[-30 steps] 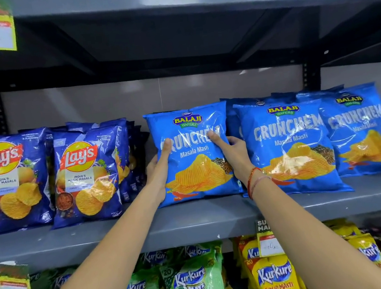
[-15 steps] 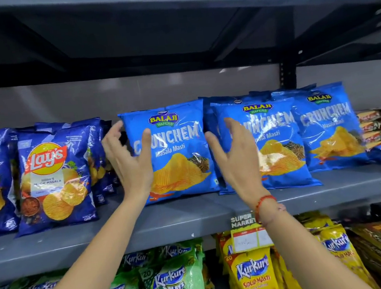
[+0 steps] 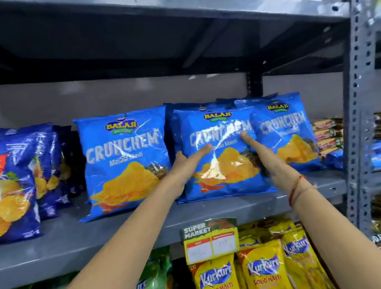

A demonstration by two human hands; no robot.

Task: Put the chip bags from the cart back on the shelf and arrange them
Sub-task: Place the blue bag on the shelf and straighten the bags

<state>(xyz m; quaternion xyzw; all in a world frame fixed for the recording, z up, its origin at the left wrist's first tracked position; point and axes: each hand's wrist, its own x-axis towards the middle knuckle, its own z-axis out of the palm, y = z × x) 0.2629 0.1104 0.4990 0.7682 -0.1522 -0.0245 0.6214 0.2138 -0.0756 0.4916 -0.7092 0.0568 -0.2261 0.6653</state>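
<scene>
Three blue Balaji Crunchem chip bags stand upright on the grey middle shelf: a left bag, a middle bag and a right bag. My left hand grips the middle bag's left edge, thumb laid across its front. My right hand grips its right edge the same way, between the middle and right bags. More blue bags stand behind the middle one. The cart is out of view.
Dark blue Lay's bags fill the shelf's left end, with a gap before the left Crunchem bag. Yellow Kurkure bags and a price tag hang below. A perforated grey upright bounds the shelf on the right, with stacked packets beside it.
My hands let go of the left Crunchem bag, opened, moved right and now grip the middle bag. The view has shifted right.
</scene>
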